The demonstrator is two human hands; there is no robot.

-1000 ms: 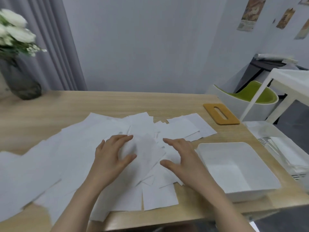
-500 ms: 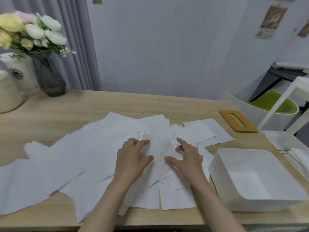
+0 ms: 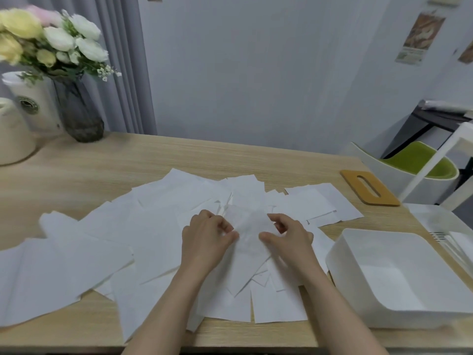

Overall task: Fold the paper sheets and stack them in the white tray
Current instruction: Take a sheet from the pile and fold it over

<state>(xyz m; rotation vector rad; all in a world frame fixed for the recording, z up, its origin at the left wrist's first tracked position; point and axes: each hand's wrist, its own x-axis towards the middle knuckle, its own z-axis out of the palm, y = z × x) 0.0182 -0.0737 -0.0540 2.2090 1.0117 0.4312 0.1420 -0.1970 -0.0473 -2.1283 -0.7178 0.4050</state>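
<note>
Room: gray wall, gray curtain, wood tabletop (image 3: 107,172).
Paper sheet (image 3: 249,226): on top of the pile, mid tabletop, held at both sides.
Left hand (image 3: 207,235): thumb & fingers pinch the sheet's left edge.
Right hand (image 3: 288,235): fingers curled, pinching the right edge.
Paper pile (image 3: 107,242): lots of white sheets spread flat, overlapping.
White tray (image 3: 399,280): just right of the pile, nothing seen inside.
Flowers in vase (image 3: 76,108): far left corner.
Orange board (image 3: 369,190): far right, near the tabletop edge.

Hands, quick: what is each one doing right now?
Left hand: fingers curled, pinching the left edge of the top paper sheet.
Right hand: fingers curled, pinching the same sheet's right edge.
</note>
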